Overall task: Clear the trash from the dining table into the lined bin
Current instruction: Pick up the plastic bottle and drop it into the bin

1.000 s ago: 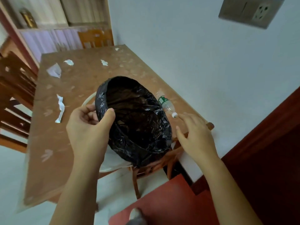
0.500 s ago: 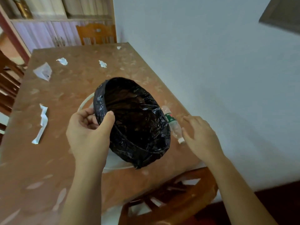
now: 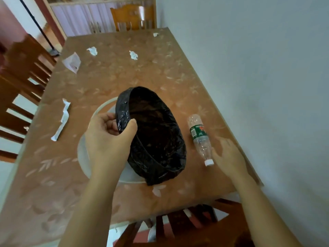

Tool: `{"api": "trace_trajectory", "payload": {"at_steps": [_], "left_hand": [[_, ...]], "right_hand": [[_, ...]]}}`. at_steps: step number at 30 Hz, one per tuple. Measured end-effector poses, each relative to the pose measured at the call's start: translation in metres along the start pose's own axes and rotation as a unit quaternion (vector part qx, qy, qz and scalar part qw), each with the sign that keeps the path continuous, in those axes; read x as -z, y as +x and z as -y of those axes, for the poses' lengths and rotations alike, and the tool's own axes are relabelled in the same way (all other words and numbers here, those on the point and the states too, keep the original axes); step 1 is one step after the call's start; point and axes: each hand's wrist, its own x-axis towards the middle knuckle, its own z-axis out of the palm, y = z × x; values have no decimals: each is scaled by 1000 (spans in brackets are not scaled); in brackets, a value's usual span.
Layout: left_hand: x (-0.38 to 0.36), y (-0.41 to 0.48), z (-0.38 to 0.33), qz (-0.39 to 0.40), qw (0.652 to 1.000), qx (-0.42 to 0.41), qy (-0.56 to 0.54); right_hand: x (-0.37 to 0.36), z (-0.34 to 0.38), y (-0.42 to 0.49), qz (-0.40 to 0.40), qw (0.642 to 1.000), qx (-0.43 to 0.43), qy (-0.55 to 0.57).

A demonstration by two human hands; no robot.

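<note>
My left hand [image 3: 108, 139] grips the rim of the bin [image 3: 154, 134], which is lined with a black plastic bag and held tilted above the dining table [image 3: 99, 168]. An empty clear plastic bottle [image 3: 200, 138] with a green label and white cap lies on the table to the right of the bin. My right hand [image 3: 229, 157] hovers open just right of the bottle's cap, fingers spread, apart from it. A long crumpled white wrapper [image 3: 61, 120] lies at the left. Small white paper scraps [image 3: 92, 50] [image 3: 133, 55] [image 3: 155, 34] and a folded white paper [image 3: 72, 62] lie farther back.
A round white mat or plate [image 3: 85, 157] lies on the table under the bin. Wooden chairs stand at the left [image 3: 23, 72], the far end [image 3: 132, 17] and the near edge [image 3: 204, 227]. The table's right side runs along a white wall [image 3: 258, 77].
The view has moved forward over the table. The bin stays in my left hand. My right hand has come down beside the bottle's cap.
</note>
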Motion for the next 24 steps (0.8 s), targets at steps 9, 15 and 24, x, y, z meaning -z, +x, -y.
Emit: {"api": "trace_trajectory", "payload": {"at_steps": [9,15,24], "left_hand": [[-33,-28,-10,-43,997,13,63],[-42,-31,-12,-66,994,8,84],[-45,-25,-10,-63,994,14,90]], "right_hand": [[-42,-38,21,114,989,-62,72],[-65,-37,34,99,986,-81,107],[-77,-49,41,113,962,-130,210]]}}
